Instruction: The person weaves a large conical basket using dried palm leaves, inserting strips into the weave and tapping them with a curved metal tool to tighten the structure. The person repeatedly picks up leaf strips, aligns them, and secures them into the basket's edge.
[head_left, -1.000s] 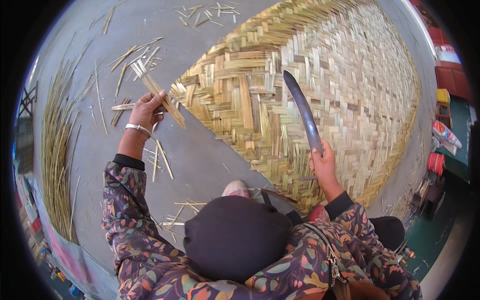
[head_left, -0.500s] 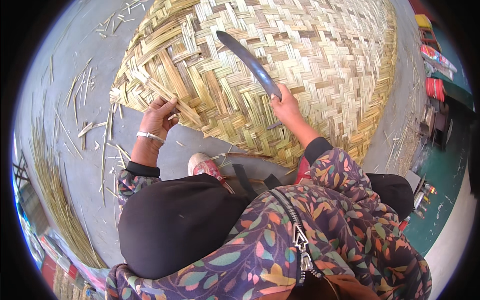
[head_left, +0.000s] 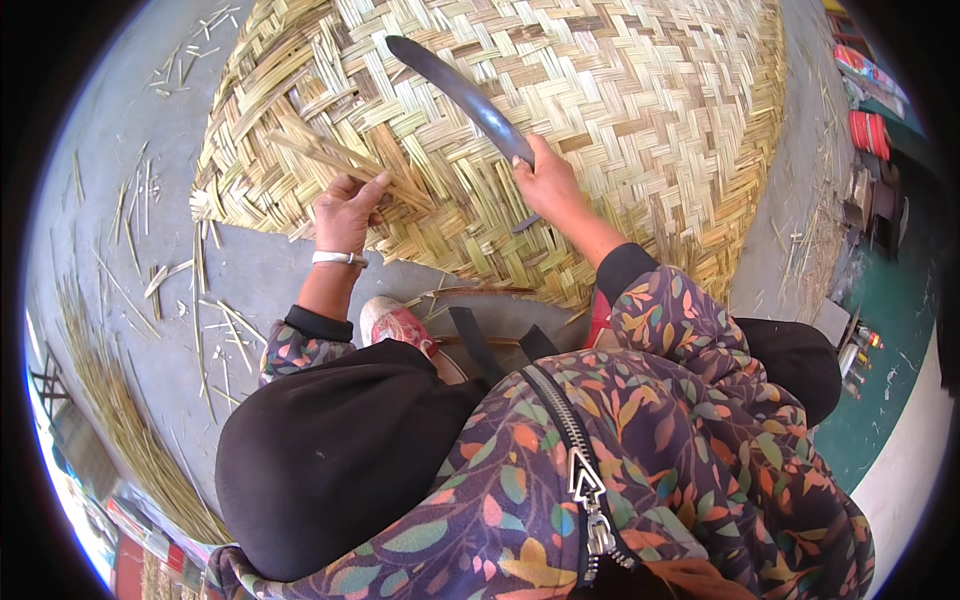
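Holding cane strips [head_left: 325, 147]: left hand [head_left: 343, 212], grip clamped, over near-left part of woven mat [head_left: 620, 130]. Right hand [head_left: 550, 188]: grip clamped on curved blade [head_left: 462, 97], over mat. Weave appears largely complete; near edge ragged, apparently unfinished.

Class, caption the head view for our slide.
The left-hand grip holds slim straw-coloured strips, the right-hand grip a long, dark, curved blade, over a large pale-yellow woven mat.

Left hand [head_left: 345, 213] pinches while right hand [head_left: 549, 185] clenches.
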